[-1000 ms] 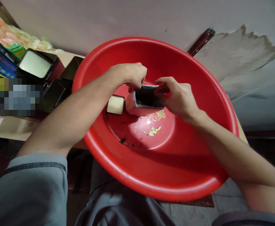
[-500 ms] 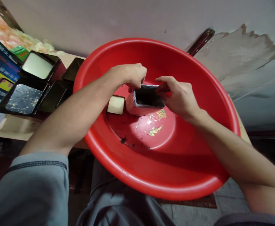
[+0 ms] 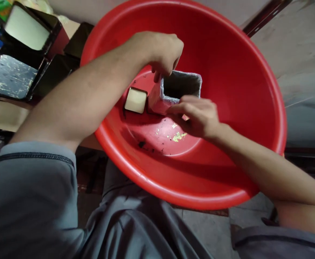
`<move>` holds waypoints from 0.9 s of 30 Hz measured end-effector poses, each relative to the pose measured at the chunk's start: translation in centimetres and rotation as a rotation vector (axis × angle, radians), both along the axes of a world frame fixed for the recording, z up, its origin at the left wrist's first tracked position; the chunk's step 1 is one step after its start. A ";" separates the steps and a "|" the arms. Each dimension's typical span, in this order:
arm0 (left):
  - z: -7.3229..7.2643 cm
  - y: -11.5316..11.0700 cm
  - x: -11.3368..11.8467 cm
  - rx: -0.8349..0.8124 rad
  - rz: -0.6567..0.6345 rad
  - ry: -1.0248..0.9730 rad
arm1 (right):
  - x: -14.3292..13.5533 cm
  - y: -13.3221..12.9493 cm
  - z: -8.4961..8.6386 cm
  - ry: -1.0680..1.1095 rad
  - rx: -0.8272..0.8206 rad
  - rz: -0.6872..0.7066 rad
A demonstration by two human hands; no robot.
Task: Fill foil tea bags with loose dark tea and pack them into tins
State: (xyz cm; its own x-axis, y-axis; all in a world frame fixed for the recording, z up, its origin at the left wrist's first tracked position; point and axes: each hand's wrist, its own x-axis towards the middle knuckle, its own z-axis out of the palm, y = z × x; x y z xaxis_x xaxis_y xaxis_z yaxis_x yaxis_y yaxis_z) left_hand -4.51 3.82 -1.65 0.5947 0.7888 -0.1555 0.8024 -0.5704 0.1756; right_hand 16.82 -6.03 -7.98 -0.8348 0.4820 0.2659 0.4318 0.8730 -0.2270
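Note:
A square tin (image 3: 157, 99), reddish outside with a silvery lining folded over its rim, stands in a big red basin (image 3: 173, 187). My left hand (image 3: 168, 54) is closed on the tin's back left rim. At the near side of the tin is my right hand (image 3: 197, 115), slightly blurred, its fingers bent together by the lining; whether they pinch anything is too small to make out. The inside of the tin is dark. Just left of it lies a small lid (image 3: 136, 100) with a cream inner face.
Dark open tins (image 3: 56, 75), a cream-faced lid (image 3: 26, 28) and a scratched silvery lid (image 3: 13, 76) crowd the left side. Dark crumbs (image 3: 141, 144) and gold print show on the basin floor. A wall (image 3: 308, 72) with peeling paint rises behind.
My right hand has moved from the tin's right rim to its near side. The tin's opening looks wider and squarer. The view has tipped down and closer.

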 end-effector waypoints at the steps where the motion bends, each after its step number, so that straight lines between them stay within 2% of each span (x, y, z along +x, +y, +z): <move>1: -0.1 0.1 -0.1 -0.006 0.009 -0.007 | -0.6 -0.7 -0.9 -0.084 -0.068 0.067; 3: -0.3 0.3 -0.1 -0.011 0.024 -0.023 | -1.8 -2.0 -3.0 -0.333 -0.224 0.132; 6: -0.6 0.5 -0.2 0.008 0.013 -0.025 | -2.9 -3.0 -5.8 -0.676 -0.403 0.103; 10: -0.7 0.4 -0.2 0.020 0.019 -0.014 | -3.9 -3.4 -7.6 -0.816 -0.443 0.057; 15: -0.7 0.2 -0.3 0.003 0.009 -0.040 | -6.1 -4.3 -8.5 -0.789 -0.416 0.101; 19: -1.2 0.8 -0.4 0.004 0.018 -0.048 | -7.8 -5.6 -9.1 -0.820 -0.348 0.173; 22: -1.5 1.1 -0.4 0.009 0.024 -0.049 | -8.3 -5.6 -8.6 -0.853 -0.337 0.235; 27: -1.4 0.5 -0.4 -0.030 0.022 -0.065 | -7.9 -3.4 -7.0 -0.847 -0.428 0.140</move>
State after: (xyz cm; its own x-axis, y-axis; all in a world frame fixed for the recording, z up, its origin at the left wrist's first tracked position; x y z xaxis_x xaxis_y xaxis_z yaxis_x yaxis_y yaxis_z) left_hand -4.93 4.29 -3.01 0.5870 0.7972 -0.1407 0.8009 -0.5465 0.2450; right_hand 8.91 -9.45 -14.96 -0.7266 0.2797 -0.6276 0.4970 0.8447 -0.1989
